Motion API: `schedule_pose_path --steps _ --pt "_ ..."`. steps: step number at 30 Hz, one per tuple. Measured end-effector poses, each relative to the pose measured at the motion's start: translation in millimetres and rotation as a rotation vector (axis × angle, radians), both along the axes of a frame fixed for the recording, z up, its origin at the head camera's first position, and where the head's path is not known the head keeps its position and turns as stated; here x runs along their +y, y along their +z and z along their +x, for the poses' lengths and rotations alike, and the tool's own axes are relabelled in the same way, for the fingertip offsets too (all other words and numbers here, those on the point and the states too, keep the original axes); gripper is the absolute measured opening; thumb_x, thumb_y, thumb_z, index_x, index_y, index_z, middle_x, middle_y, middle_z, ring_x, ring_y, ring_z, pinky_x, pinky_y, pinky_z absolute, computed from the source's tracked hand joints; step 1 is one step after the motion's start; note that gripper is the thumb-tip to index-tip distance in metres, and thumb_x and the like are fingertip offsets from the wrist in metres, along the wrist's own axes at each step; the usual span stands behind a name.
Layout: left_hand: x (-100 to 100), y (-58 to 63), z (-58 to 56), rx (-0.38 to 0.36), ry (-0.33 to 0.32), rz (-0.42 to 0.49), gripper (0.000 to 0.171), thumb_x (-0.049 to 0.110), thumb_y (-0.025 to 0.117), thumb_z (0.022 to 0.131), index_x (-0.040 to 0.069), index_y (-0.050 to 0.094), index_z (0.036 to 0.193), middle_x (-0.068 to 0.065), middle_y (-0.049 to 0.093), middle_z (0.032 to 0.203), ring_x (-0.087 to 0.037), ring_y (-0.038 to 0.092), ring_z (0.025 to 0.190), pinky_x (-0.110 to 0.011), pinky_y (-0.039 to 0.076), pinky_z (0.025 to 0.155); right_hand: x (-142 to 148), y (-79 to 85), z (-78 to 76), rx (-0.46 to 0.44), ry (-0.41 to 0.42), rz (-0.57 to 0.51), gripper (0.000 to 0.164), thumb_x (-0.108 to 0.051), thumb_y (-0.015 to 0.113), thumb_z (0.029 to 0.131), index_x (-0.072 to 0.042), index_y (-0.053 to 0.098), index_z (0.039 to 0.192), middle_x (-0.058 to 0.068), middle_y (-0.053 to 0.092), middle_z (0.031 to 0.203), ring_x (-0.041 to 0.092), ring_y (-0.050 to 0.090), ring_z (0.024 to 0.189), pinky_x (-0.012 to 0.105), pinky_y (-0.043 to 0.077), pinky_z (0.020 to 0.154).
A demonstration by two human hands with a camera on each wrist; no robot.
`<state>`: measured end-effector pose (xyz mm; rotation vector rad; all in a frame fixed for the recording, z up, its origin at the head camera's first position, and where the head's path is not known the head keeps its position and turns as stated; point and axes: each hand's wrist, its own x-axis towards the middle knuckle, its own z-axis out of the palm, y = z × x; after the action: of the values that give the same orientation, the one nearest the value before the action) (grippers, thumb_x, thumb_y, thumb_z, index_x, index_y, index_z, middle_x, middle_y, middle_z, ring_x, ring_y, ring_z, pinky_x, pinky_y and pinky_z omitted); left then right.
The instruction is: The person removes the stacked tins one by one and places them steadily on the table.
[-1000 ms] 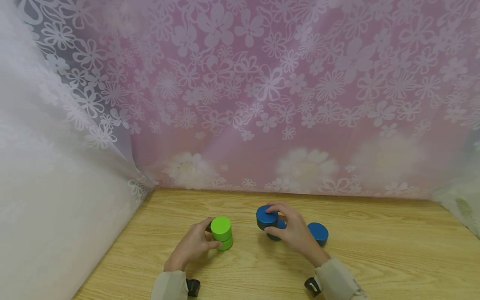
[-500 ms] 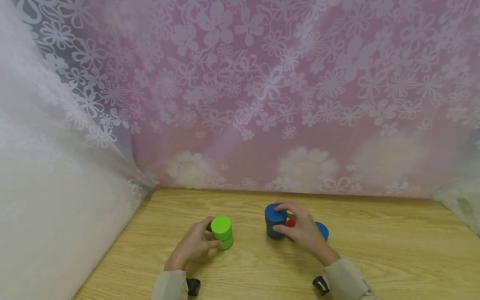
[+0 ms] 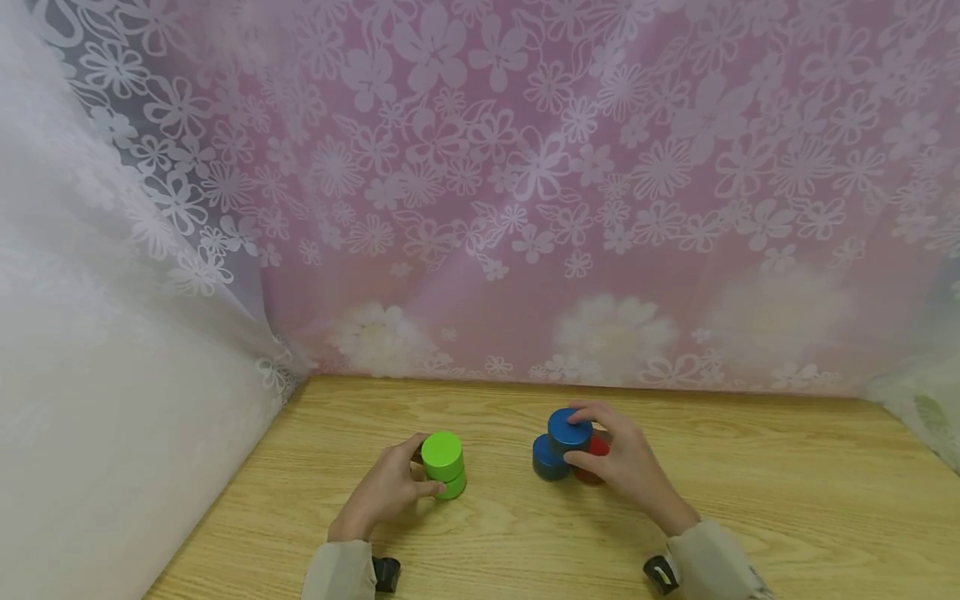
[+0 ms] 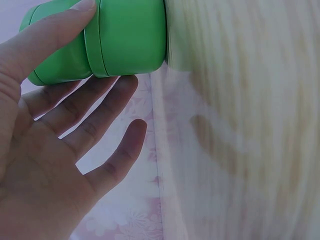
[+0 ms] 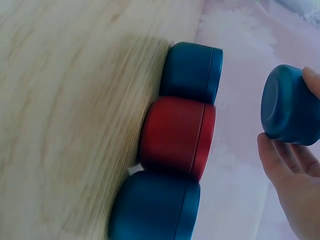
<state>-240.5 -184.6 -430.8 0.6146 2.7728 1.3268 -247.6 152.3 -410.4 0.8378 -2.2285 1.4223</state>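
ok from my end rn the left hand (image 3: pixel 382 492) has its thumb on one side n fingers on the other of a green stack, upper green tin (image 3: pixel 442 452) atop lower green tin (image 3: pixel 452 487), which sits on the wood table (image 3: pixel 495 533); pinky's hanging free in L wrist cam. The right hand (image 3: pixel 626 462) is pinching a blue tin (image 3: pixel 567 428) btwn thumb n fingers, up off the table n clear of the rest. R wrist cam shows 3 more in a row: far blue tin (image 5: pixel 187 70), red tin (image 5: pixel 172 135) in the middle, near blue tin (image 5: pixel 155 207), can't tell if they all touch. Head cam has a pink floral curtain (image 3: pixel 525 208) behind, fwiw
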Motion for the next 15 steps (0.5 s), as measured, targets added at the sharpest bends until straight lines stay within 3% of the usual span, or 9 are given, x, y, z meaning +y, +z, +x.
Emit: schedule_pose_path --steps 5,15 --pt "0 0.6 0.2 -0.006 -0.002 0.002 0.060 0.009 0.085 0.083 -0.001 0.057 0.135 -0.009 0.067 0.116 -0.032 0.064 0.107 -0.055 0.053 0.093 7 -1.4 -0.5 -0.024 -0.036 0.013 0.040 0.015 0.084 0.073 0.003 0.067 0.108 0.025 0.061 0.127 0.045 0.061 0.113 0.051 0.057 0.087" --pt "-1 -0.1 0.0 0.008 -0.005 -0.003 0.059 0.008 0.085 0.083 -0.001 0.057 0.134 -0.009 0.067 0.116 -0.032 0.064 0.108 -0.056 0.052 0.094 19 -2.4 1.7 -0.006 -0.088 0.070 0.042 0.013 0.085 0.073 0.001 0.067 0.108 0.022 0.062 0.126 0.044 0.062 0.111 0.051 0.058 0.084"
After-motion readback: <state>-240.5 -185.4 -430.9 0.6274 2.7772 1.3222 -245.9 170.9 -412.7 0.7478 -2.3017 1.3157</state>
